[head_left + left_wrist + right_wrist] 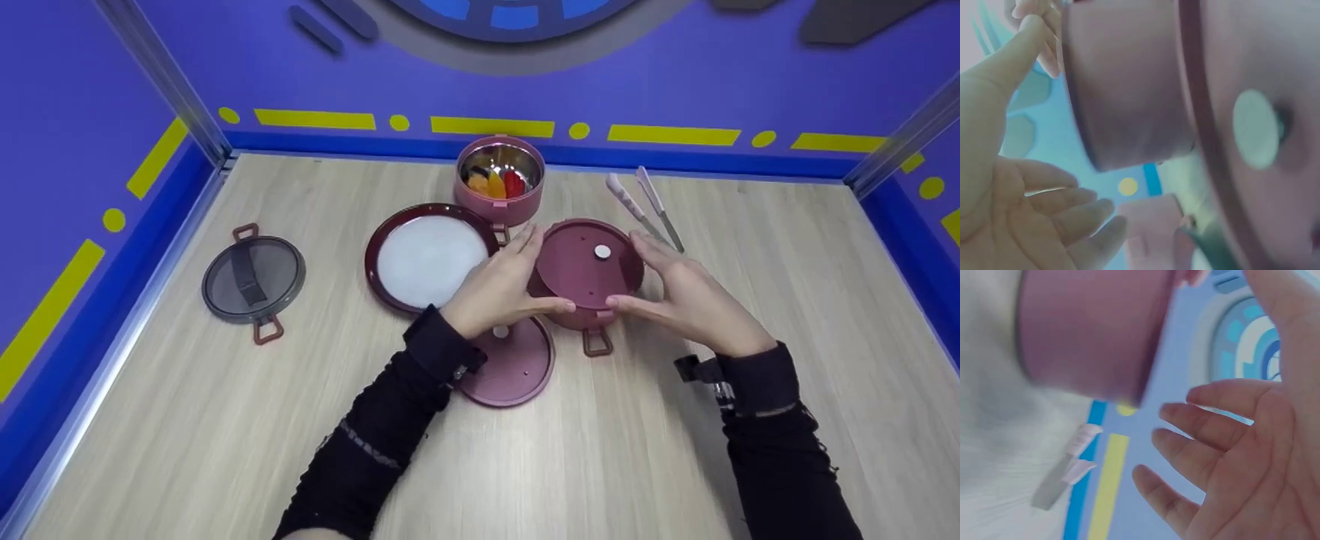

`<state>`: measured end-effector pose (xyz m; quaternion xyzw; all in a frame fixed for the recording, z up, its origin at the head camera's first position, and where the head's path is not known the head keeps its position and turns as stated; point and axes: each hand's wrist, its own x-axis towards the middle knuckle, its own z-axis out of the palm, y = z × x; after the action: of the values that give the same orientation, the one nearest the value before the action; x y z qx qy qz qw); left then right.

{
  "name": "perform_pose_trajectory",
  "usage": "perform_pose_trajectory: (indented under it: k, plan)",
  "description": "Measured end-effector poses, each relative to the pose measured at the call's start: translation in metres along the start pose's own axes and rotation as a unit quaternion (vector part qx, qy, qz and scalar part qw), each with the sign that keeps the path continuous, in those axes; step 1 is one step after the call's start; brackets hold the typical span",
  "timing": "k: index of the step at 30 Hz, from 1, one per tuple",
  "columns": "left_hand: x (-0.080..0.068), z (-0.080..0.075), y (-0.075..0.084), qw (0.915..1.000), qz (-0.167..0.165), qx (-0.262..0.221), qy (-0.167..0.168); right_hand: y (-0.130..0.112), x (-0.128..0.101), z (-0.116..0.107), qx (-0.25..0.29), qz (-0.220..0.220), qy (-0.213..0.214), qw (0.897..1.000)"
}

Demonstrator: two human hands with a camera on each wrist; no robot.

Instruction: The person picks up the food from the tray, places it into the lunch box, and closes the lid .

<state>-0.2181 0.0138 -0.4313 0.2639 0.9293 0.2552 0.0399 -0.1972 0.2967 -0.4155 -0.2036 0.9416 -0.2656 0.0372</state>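
Left hand and right hand, fingers spread, flank the seemingly upright lidded container.

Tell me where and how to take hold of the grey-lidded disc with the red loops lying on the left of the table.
Best taken by a red loop: the grey lid lies flat on the table, so its thin rim offers little to pinch. The near loop sticks out toward the person, clear of other things, so come from the near side, probably with the left hand, which is closer. The strap across its top may also serve.
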Motion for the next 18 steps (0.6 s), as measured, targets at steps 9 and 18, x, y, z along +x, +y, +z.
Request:
perform_pose_trajectory:
  k: [9,18]
  plan:
    - [-0.046,-0.017,-0.004,0.9984,0.046,0.001,0.032,-0.040,-0.015,0.001,-0.026,-0.069,0.010,0.997]
    - [-0.105,-0.018,-0.024,0.9986,0.040,0.033,0.012,-0.069,-0.028,0.031,-0.044,-0.107,-0.054,0.992]
